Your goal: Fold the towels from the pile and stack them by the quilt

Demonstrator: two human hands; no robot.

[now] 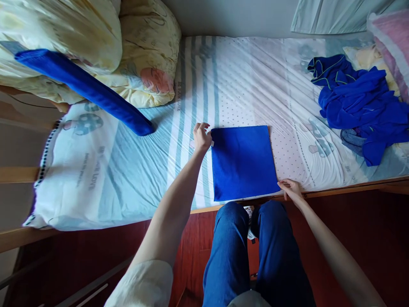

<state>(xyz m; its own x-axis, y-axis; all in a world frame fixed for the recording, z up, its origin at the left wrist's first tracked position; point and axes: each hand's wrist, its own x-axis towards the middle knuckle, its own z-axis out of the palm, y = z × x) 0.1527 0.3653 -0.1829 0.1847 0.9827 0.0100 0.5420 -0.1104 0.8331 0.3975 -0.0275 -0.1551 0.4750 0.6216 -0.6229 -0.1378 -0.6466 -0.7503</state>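
Observation:
A square blue cloth (244, 164) lies flat near the front edge of the bed. At its upper left corner, my left hand (202, 137) has its fingers curled onto the edge, beside a small white tag. My right hand (289, 187) pinches the lower right corner between thumb and fingers. To the left, a long folded strip of blue cloth (86, 91) leans from the bedding down onto the sheet. On the right side of the bed is a crumpled heap of blue cloths (361, 100), some with light green edging.
The patterned sheet (262, 76) covers the mattress. Yellow bedding (147, 55) is piled at the left, and a pink pillow (391, 47) sits at the far right. My knees (234, 217) are against the wooden bed edge, above a reddish floor (191, 238).

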